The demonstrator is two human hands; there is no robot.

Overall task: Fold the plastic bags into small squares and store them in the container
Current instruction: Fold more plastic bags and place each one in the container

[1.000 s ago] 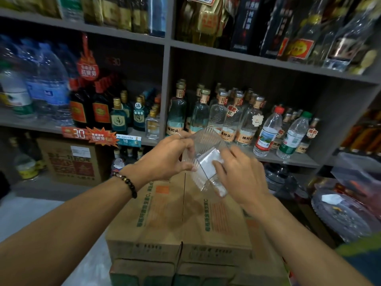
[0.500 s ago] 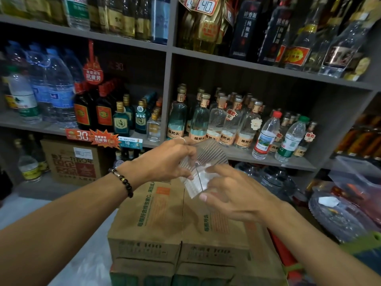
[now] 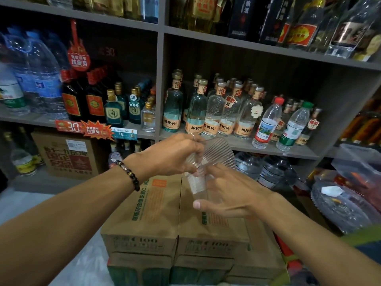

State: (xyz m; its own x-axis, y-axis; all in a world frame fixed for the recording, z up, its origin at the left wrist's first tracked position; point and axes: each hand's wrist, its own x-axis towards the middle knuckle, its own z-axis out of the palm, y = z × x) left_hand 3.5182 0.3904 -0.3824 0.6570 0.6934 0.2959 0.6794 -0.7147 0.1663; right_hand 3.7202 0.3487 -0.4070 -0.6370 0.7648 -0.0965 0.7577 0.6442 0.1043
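Your left hand [image 3: 171, 155] pinches the top of the clear ribbed container [image 3: 214, 159], held in the air above the cardboard boxes [image 3: 165, 205], its long axis slanting down toward your right hand [image 3: 233, 195], whose spread fingers touch its lower end.

Bare forearms; dark beaded bracelet [image 3: 129, 175]; ring [image 3: 191, 135].

Two hands: left hand [image 3: 171, 155], right hand [image 3: 233, 195]; one clear container [image 3: 216, 155].
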